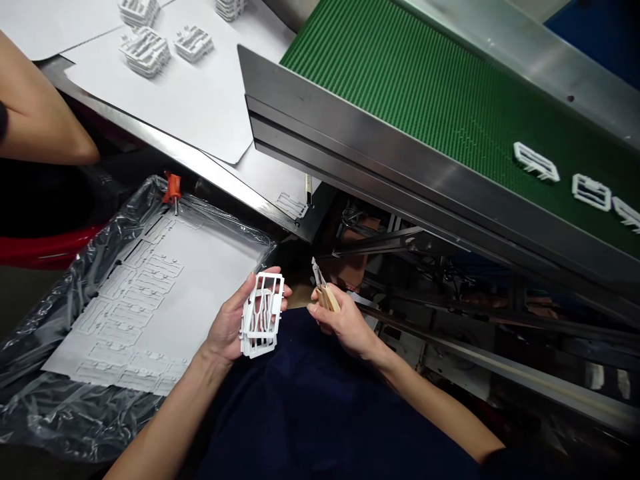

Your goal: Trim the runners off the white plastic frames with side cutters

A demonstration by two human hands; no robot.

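Observation:
My left hand (231, 327) is closed around a small stack of white plastic frames (263, 313), held upright in front of my lap. Slots and thin bars run through the top frame. In my right hand (345, 327) is a pair of small nippers (323, 287) with tan handles, its metal jaws pointing up and away from me. The nippers and the frames are apart. Part of the handles is hidden by my fingers.
A green ribbed conveyor belt (400, 87) carries several white frames (535, 161). Left, a plastic-lined box (30, 347) holds rows of flat white parts (120, 300) on a sheet; an orange-handled tool (173, 189) lies at its rim. Stacked parts (145, 52) stand on the table. Another person's arm (45, 107) reaches in.

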